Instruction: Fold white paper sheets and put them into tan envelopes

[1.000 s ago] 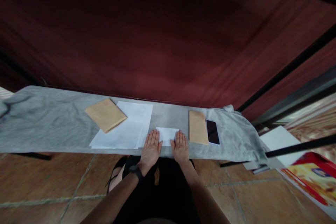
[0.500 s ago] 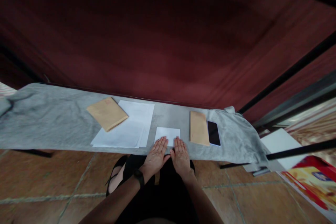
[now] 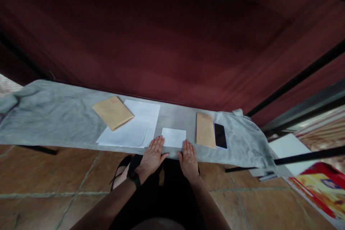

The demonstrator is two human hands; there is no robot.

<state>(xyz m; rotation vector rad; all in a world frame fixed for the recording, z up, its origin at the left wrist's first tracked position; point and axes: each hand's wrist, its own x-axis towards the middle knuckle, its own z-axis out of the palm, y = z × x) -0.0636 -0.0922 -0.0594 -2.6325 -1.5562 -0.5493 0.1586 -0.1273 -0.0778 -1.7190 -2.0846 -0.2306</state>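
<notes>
A small folded white paper lies on the grey cloth near its front edge. My left hand lies flat with fingers stretched out, its fingertips at the paper's left front corner. My right hand also lies flat and open, fingertips at the paper's right front corner. A black band is on my left wrist. Neither hand holds anything.
A brown envelope rests on white sheets to the left. Right of the folded paper lie a second brown envelope and a black phone. A dark red wall rises behind. Papers and a red box sit on the tiled floor at right.
Both hands came together on the folded paper's near edge half a second ago, then spread apart again and now rest at its front corners. The camera view has shifted slightly.
</notes>
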